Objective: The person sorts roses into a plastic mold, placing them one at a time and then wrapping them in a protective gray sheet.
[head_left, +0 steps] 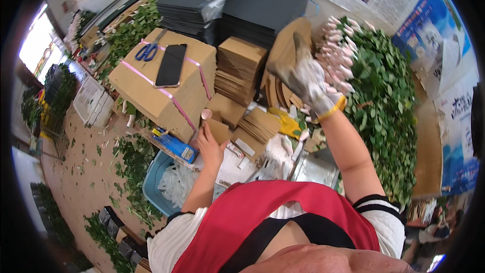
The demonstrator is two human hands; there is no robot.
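My left hand point(210, 147), bare, has its fingers on a small brown cardboard piece point(219, 130) beside the large strapped cardboard stack; a small pale pink round thing point(206, 114) is at its fingertips. My right hand point(303, 68), in a soiled white and grey work glove with a yellow cuff, reaches up over a curved brown cardboard sheet point(282, 47); whether it grips the sheet I cannot tell. Just right of the glove lie stems with pink-white wrapped flower heads point(337, 57) and green leaves point(382, 94). Small cardboard pieces point(261, 125) lie between my hands.
A black phone point(171, 65) and blue-handled scissors point(147, 51) rest on the strapped stack point(136, 83). Dark sheets point(265, 3) are piled behind. Near my left arm are a blue box point(176, 147) and a blue tub point(151, 182) of white strips. A yellow glove point(286, 123) lies centrally.
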